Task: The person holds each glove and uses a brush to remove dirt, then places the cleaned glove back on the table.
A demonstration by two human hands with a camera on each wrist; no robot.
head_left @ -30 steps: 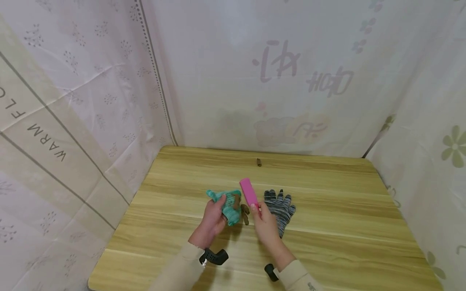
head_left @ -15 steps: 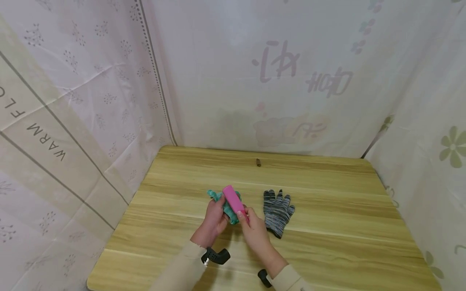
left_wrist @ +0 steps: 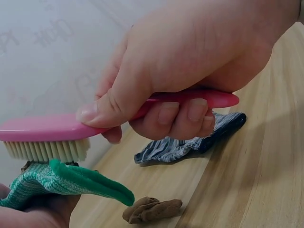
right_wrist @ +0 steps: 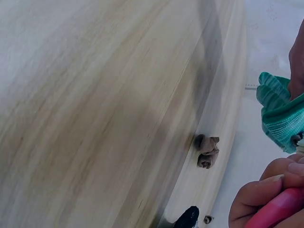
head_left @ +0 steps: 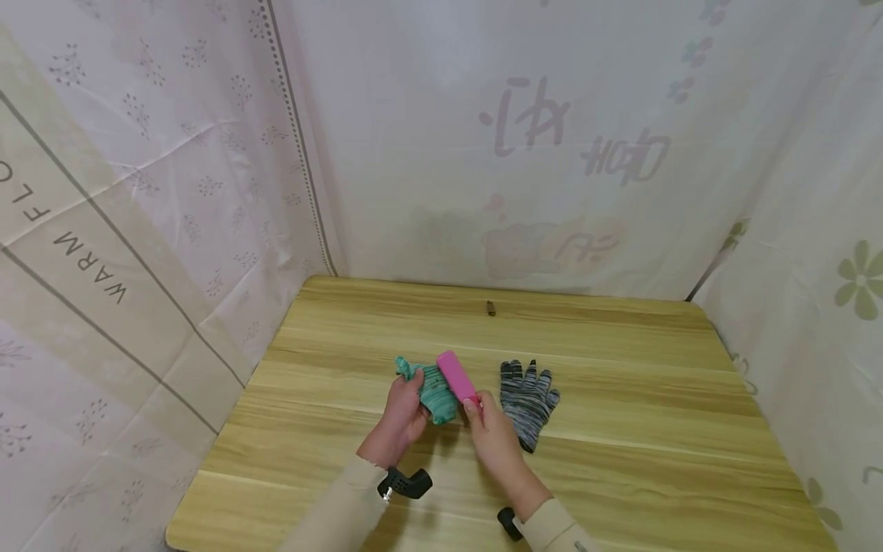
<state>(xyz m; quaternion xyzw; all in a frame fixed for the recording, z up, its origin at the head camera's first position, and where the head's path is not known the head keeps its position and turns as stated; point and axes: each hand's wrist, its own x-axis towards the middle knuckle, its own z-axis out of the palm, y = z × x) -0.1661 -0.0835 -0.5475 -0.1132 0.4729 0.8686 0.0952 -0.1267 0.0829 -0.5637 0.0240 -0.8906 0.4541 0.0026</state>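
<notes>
A green striped knitted glove point(head_left: 436, 397), bunched up, is held in my left hand point(head_left: 403, 410) above the table. My right hand point(head_left: 491, 429) grips the red-pink handle of a pink brush point(head_left: 455, 376), whose head lies over the glove's right side. In the left wrist view, the brush's pale bristles point(left_wrist: 47, 151) point down onto the glove, with a bit of dark brown stuff under them. My thumb presses along the brush's back and the other fingers curl round the handle. The right wrist view shows only part of the glove point(right_wrist: 282, 116) and handle point(right_wrist: 275, 209).
A grey-black striped glove point(head_left: 530, 406) lies flat to the right of my right hand. Brown twisted lumps point(left_wrist: 152, 210) sit on the wooden table point(head_left: 621, 460), hidden in the head view. One small brown piece point(head_left: 491, 308) lies near the back edge. Printed curtains surround the table.
The brush has moved left from beside the green glove onto it, then slightly back right. The left hand has barely moved. The brown lumps beside the glove have become covered in the head view.
</notes>
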